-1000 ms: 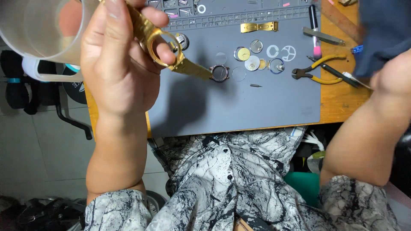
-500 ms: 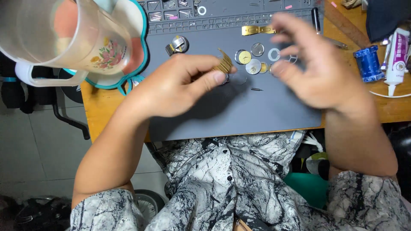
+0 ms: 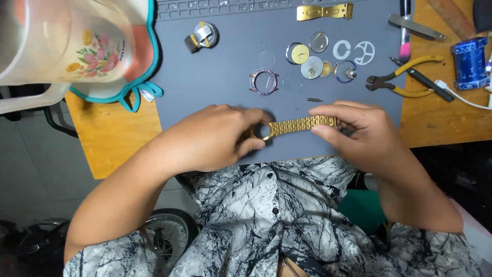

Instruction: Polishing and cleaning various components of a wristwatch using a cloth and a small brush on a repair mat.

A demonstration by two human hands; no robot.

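Both my hands hold a gold watch over the grey mat.
Left hand point(image 3: 218, 137) fingers pinch the gold watch case point(image 3: 262, 131); right hand point(image 3: 359, 131) fingers grip its bracelet point(image 3: 302, 124).

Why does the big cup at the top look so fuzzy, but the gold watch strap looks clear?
In the head view, the plastic jug sits close to the camera, so it is out of focus; the gold watch band, held between the left hand and right hand, lies sharp under soft, even light.
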